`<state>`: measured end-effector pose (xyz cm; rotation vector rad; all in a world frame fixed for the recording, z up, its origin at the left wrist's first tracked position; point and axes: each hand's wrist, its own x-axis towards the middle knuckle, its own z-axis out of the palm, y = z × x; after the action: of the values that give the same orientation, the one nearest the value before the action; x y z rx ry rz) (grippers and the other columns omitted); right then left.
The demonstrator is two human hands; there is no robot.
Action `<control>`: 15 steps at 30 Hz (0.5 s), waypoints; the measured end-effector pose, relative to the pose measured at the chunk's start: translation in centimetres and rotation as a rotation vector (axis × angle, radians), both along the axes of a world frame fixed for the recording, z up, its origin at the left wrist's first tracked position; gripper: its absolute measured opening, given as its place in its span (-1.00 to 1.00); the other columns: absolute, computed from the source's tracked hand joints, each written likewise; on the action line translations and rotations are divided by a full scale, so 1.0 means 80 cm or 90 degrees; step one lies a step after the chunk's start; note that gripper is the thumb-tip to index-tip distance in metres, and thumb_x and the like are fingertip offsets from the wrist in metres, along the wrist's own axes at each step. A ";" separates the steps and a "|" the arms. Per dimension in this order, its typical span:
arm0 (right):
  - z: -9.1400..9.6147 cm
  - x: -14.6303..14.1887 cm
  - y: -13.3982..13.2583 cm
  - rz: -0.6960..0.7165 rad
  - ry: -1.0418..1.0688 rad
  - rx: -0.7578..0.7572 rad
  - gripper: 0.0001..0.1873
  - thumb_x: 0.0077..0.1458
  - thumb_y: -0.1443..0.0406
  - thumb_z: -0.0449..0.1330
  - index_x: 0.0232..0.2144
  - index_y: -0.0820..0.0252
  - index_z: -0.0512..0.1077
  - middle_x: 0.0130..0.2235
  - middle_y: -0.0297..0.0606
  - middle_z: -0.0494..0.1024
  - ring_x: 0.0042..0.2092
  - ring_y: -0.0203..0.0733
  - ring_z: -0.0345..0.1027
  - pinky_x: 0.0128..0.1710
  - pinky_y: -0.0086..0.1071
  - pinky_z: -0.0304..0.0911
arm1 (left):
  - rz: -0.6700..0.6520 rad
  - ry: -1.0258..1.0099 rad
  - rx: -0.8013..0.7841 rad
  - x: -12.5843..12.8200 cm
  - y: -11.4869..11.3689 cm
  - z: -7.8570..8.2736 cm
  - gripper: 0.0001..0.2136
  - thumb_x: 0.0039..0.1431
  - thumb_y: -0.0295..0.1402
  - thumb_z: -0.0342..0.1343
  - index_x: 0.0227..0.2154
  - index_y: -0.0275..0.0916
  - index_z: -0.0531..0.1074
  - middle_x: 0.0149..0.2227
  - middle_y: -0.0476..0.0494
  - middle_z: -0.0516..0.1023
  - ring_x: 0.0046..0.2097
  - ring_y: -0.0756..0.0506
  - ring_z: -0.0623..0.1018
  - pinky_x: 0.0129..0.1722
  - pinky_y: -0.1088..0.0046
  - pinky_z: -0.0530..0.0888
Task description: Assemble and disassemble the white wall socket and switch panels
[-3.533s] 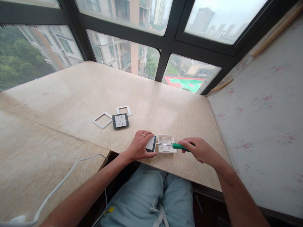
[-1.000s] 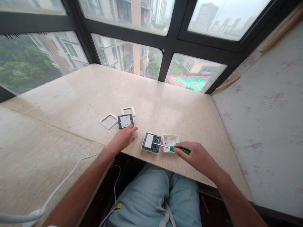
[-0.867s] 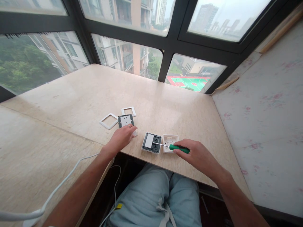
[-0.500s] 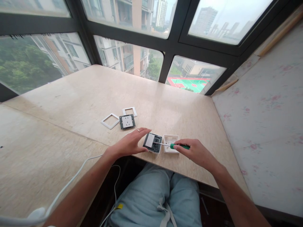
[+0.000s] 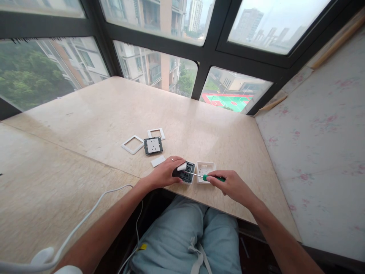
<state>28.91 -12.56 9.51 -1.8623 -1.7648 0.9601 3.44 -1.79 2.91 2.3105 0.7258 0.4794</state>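
From where I stood, the switch (image 5: 189,178) lay near the front edge of the surface (image 5: 228,152), between the two hands and right up against the left one. The left hand (image 5: 164,173) was bent round its left side, thumb on the near edge and fingers on the far one, gripping it with only a narrow spread. A white flap (image 5: 181,166) stood tilted up by those fingers; whether they were pinching it I couldn't tell. The right hand (image 5: 229,181) was closed on the green handle of a screwdriver (image 5: 205,177), whose long axis ran leftward, crossing above the open white box (image 5: 206,166) and into the switch, its tip close by the flap. The switch, nearly square, had no marked long axis. So it lay leftward of the right hand, well apart, with the box just beside it, and touched the left hand.
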 end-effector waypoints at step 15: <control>-0.037 0.003 -0.015 -0.153 0.250 -0.137 -0.50 0.04 -0.10 0.20 -0.37 0.25 0.53 -0.45 -0.28 0.52 -0.68 -0.48 0.13 -0.71 -0.53 -0.03 | 0.009 0.067 0.072 0.002 -0.014 0.008 -0.29 0.12 -0.24 0.28 0.29 -0.19 0.13 0.28 -0.32 0.29 0.31 -0.29 0.28 0.28 0.10 0.28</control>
<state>29.17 -13.79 6.59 -1.8033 -1.2193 1.3508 3.63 -2.90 3.57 2.4530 0.7841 0.4175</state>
